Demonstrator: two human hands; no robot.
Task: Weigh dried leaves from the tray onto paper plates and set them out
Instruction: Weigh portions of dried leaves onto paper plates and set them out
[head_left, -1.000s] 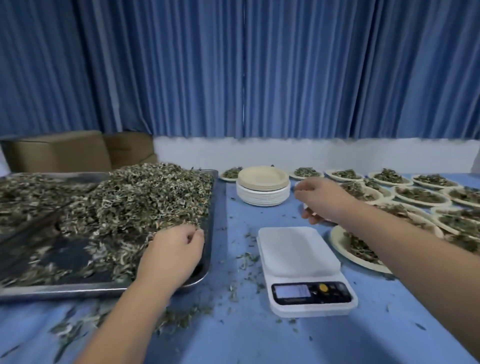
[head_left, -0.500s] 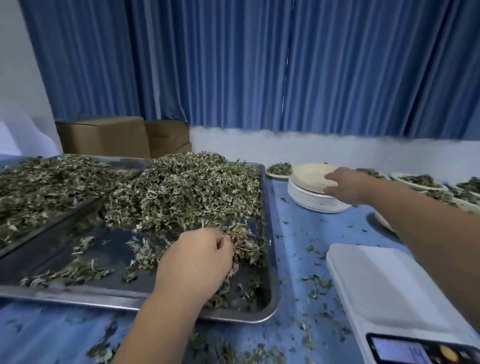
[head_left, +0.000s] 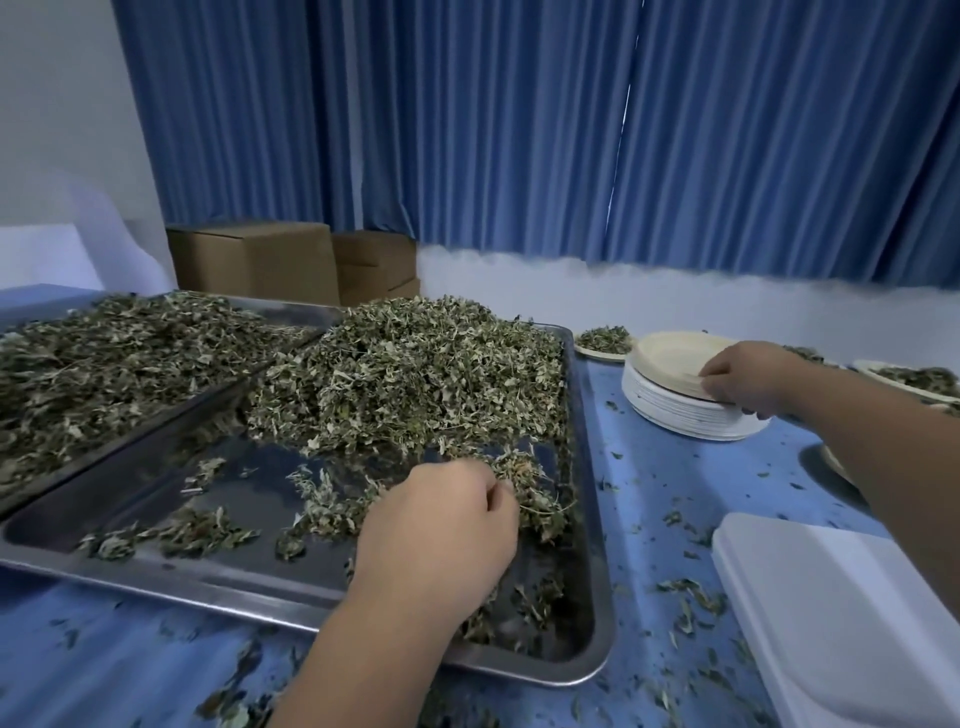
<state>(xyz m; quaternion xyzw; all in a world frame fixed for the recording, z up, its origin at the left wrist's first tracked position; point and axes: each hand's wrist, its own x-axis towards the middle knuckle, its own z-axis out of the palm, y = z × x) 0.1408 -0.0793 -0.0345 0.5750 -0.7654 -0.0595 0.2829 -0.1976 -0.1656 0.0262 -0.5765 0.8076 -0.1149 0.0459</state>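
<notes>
The heap of dried leaves (head_left: 415, 374) fills the far part of the steel tray (head_left: 208, 590). The left hand (head_left: 436, 535) lies in the tray's near right corner, fingers curled round a clump of them. Right of the tray, the right hand (head_left: 743, 379) pinches the top plate (head_left: 670, 353) of the stack of paper plates (head_left: 675, 410). The white scale (head_left: 831, 623) sits nearer.

I can read no text, number or brand anywhere. The white scale (head_left: 831, 613), on the near side of my right fingers (head_left: 719, 376), shows only its plain platform. The stack of paper plates (head_left: 675, 410) under those fingers is unprinted. The cardboard boxes (head_left: 254, 262), far beyond my left fingers (head_left: 498, 493), show no print I can make out.
</notes>
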